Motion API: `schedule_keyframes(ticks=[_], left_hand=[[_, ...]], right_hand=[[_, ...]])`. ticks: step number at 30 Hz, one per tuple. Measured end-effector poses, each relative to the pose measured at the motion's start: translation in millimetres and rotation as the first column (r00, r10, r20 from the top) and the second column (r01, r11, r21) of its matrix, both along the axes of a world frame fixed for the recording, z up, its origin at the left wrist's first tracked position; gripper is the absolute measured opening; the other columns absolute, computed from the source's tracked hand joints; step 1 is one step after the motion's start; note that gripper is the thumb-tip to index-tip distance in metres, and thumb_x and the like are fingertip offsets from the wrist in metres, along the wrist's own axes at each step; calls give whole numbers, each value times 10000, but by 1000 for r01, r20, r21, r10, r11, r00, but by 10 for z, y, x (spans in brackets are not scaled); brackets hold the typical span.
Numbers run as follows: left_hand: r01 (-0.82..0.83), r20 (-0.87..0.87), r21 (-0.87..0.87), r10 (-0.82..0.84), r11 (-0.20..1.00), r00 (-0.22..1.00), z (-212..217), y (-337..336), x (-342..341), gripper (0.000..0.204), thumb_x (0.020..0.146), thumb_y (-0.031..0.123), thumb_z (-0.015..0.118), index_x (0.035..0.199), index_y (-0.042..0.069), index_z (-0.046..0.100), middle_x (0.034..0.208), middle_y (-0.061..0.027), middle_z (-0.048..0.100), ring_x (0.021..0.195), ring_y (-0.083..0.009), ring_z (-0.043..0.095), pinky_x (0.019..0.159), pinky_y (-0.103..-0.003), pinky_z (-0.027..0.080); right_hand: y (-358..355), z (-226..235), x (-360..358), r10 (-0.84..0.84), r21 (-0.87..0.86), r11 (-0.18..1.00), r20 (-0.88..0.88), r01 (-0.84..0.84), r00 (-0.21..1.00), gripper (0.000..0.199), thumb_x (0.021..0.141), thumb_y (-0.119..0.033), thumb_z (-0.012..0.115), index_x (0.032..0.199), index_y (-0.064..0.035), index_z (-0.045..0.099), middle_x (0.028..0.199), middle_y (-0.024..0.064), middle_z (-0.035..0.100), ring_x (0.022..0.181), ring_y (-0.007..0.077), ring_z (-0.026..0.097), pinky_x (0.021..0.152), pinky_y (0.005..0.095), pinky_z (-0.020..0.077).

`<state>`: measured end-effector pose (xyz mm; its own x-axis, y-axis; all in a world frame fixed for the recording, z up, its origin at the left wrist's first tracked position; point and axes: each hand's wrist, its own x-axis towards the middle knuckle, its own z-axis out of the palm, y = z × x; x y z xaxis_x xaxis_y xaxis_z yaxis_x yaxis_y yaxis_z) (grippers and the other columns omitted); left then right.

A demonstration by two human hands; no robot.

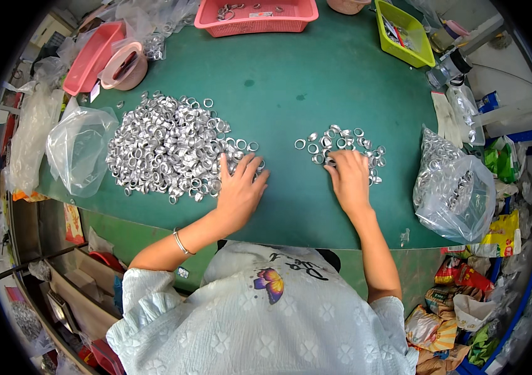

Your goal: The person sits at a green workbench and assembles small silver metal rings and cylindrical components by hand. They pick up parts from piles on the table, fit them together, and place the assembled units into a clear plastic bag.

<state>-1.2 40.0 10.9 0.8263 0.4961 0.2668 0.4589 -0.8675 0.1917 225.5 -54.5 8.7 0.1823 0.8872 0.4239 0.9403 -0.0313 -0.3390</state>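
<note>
A large heap of silver metal rings lies on the green table, left of the middle. My left hand rests at the heap's right edge, its fingers spread over a few rings and touching the tabletop. To the right is a smaller, looser group of the same rings. Over its near side, my right hand has thumb and fingertips brought together on a ring, partly covered by the fingers. Other rings near that palm are hidden under the hand.
Clear plastic bags flank the work: one flat bag at left, one bag of rings at right. A pink basket, a red tray, a pink bowl and a yellow-green basket stand along the far side.
</note>
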Motion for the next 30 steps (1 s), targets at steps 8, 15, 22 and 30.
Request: schedule_keyframes(ticks=[8, 15, 22, 30], left_hand=[[367, 540, -730, 157, 576, 827, 396, -306, 363, 470, 696, -3, 689, 1140, 42, 545, 935, -76, 554, 879, -188, 548, 790, -281, 436], [462, 604, -766, 253, 447, 756, 458, -475, 521, 341, 711, -15, 673, 1046, 32, 623, 861, -34, 509, 796, -113, 486, 711, -229, 414], [591, 589, -795, 405, 136, 700, 437, -511, 466, 324, 807, -43, 558, 1131, -34, 551, 938, -56, 552, 901, -131, 537, 804, -254, 447], [628, 396, -704, 550, -333, 735, 349, -466, 404, 298, 883, 52, 510, 1166, -42, 511, 1071, -110, 586, 998, -175, 564, 858, -311, 470]], right_hand=[[-423, 216, -372, 79, 117, 988, -944, -101, -321, 333, 906, -275, 516, 990, 40, 581, 821, 17, 572, 709, 90, 480, 658, 225, 387], [-497, 366, -617, 44, 81, 996, -814, -38, -579, 322, 917, -310, 483, 965, -9, 587, 900, 34, 601, 756, 89, 510, 658, 242, 386], [-478, 485, -744, 58, 73, 980, -995, 183, 86, 260, 728, 84, 645, 981, 41, 599, 793, 30, 599, 718, 110, 536, 654, 232, 436], [-429, 545, -666, -3, 170, 982, -403, 78, 915, 316, 601, 3, 738, 901, 4, 639, 666, 54, 542, 637, 170, 496, 619, 289, 408]])
